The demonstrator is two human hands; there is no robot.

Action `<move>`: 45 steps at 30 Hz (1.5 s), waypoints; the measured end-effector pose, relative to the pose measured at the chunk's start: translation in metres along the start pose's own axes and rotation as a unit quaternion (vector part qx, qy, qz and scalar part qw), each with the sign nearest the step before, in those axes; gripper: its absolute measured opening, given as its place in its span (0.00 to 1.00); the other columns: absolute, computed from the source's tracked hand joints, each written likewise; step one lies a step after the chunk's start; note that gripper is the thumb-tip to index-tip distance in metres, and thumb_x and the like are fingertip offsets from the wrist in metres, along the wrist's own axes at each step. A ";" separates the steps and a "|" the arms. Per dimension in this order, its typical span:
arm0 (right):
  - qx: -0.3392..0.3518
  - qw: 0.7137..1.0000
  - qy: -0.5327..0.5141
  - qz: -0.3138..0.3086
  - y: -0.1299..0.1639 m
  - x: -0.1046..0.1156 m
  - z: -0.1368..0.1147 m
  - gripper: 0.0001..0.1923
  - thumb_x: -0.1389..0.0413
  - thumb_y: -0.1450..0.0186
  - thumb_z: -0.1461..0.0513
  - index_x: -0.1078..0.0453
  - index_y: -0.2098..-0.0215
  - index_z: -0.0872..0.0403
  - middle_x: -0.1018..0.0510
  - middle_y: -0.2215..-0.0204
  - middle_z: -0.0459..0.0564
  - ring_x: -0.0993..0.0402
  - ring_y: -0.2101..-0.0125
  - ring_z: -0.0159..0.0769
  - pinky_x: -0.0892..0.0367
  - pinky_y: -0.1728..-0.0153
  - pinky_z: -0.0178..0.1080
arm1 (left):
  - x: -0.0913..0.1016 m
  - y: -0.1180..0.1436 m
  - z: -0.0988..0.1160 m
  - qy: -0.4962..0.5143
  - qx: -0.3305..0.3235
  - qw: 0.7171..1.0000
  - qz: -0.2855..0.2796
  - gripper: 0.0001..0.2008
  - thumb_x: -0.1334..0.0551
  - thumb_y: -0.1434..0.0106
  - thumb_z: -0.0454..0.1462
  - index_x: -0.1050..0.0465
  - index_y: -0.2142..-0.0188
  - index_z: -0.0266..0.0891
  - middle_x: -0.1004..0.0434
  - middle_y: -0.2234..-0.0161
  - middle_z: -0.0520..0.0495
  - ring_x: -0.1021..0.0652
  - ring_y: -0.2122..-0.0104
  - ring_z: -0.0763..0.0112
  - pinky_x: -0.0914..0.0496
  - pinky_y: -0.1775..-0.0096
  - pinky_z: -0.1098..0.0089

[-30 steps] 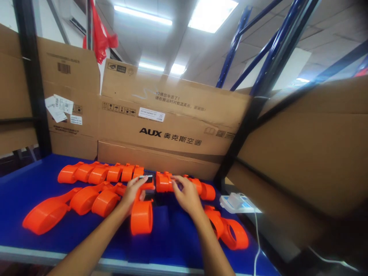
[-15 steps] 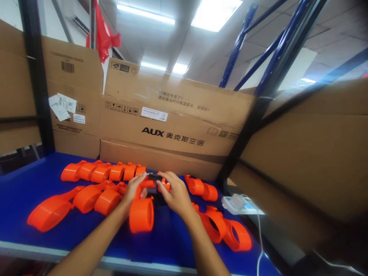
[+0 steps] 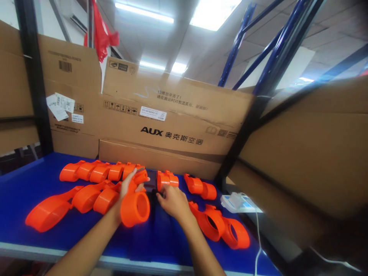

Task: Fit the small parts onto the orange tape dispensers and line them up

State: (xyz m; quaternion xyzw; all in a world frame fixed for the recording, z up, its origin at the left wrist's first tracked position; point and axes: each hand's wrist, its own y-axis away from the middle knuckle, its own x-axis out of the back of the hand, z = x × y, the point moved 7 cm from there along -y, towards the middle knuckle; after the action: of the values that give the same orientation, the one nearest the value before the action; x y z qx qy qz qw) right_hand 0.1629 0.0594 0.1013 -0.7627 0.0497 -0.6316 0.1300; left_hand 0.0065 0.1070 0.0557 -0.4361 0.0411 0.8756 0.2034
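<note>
My left hand (image 3: pixel 129 188) is closed around the stem of an orange plastic ring piece (image 3: pixel 135 210), whose wide ring hangs below the fingers toward me. A thin dark edge shows at the top of that piece. My right hand (image 3: pixel 174 202) is low over the middle of the table, fingers curled together beside a dark box (image 3: pixel 151 182). Something black shows at its fingertips, too small to name. Just behind the right hand stand orange ring pieces (image 3: pixel 167 180), close to its knuckles.
Orange ring pieces lie in two rows on the left (image 3: pixel 86 197) of the blue table (image 3: pixel 94 237), and several more on the right (image 3: pixel 234 232). A white power strip (image 3: pixel 240 203) with a cable sits at the right edge. Cardboard (image 3: pixel 172 122) walls the back between rack posts.
My right hand has come away from the held ring piece and dropped lower beside the dark box. My left hand has turned the piece, so its ring opening faces me more.
</note>
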 end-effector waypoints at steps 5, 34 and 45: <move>0.009 0.999 0.018 -0.032 0.001 -0.001 -0.002 0.12 0.42 0.37 0.52 0.25 0.64 0.50 0.20 0.65 0.53 0.25 0.63 0.43 0.40 0.67 0.37 | 0.004 -0.001 -0.002 0.001 -0.011 1.000 -0.015 0.20 0.40 0.38 0.53 0.33 0.75 0.40 0.39 0.89 0.57 0.36 0.90 0.77 0.41 0.84 0.75; 0.086 0.872 -0.459 0.145 -0.019 0.026 -0.010 0.13 0.42 0.36 0.54 0.22 0.67 0.54 0.21 0.73 0.47 0.30 0.74 0.33 0.36 0.72 0.33 | -0.019 0.007 -0.006 -0.264 -0.124 0.956 -0.016 0.25 0.35 0.41 0.47 0.35 0.48 0.38 0.33 0.85 0.57 0.33 0.85 0.76 0.43 0.78 0.75; 0.069 0.868 -0.467 0.157 -0.017 0.027 -0.009 0.15 0.41 0.38 0.52 0.22 0.66 0.55 0.20 0.72 0.49 0.29 0.74 0.34 0.35 0.72 0.34 | -0.021 0.012 0.002 -0.300 -0.152 0.942 0.002 0.27 0.34 0.42 0.48 0.35 0.48 0.36 0.34 0.86 0.58 0.37 0.85 0.77 0.44 0.78 0.75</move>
State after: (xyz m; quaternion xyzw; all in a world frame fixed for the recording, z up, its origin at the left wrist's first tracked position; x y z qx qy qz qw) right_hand 0.1577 0.0676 0.1324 -0.9398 0.0585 -0.1751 0.2877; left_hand 0.0119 0.0893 0.0721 -0.1792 -0.1547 0.9621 0.1353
